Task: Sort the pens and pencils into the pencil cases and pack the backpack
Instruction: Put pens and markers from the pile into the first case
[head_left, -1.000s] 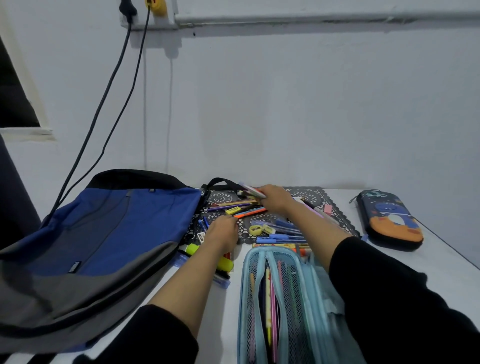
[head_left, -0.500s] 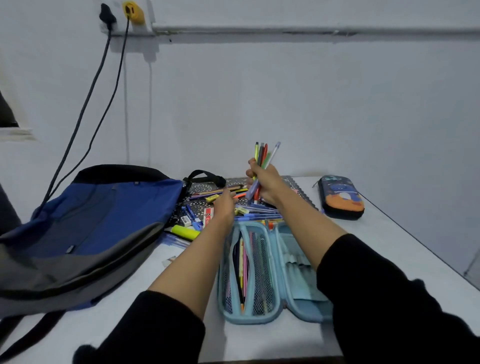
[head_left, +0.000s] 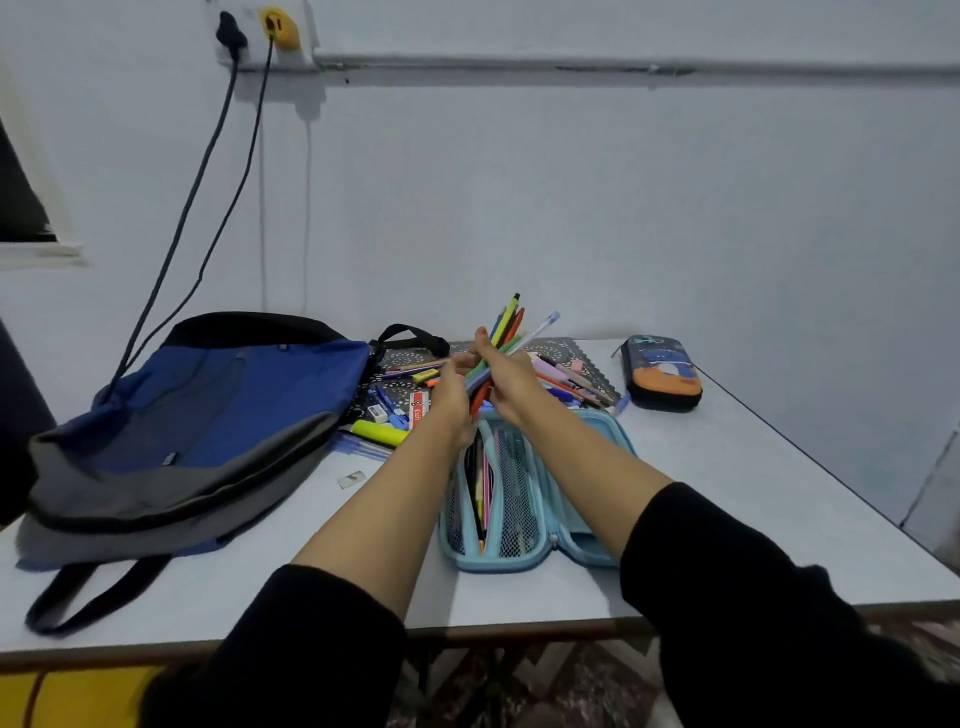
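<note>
Lying flat, left: one backpack (head_left: 208, 415). Two pencil cases: light-blue case (head_left: 524, 519) open at centre, dark case (head_left: 662, 371) zipped, far right. Arms outstretched, right hand (head_left: 511, 382) and left hand (head_left: 451, 396) both clasp one pen bundle (head_left: 508, 332), tilted above the light-blue case.

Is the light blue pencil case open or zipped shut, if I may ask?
Open: the light blue pencil case lies spread flat, with pens visible inside.

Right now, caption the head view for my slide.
Right hand and left hand grip a bundle of pens over the open blue pencil case.
</note>
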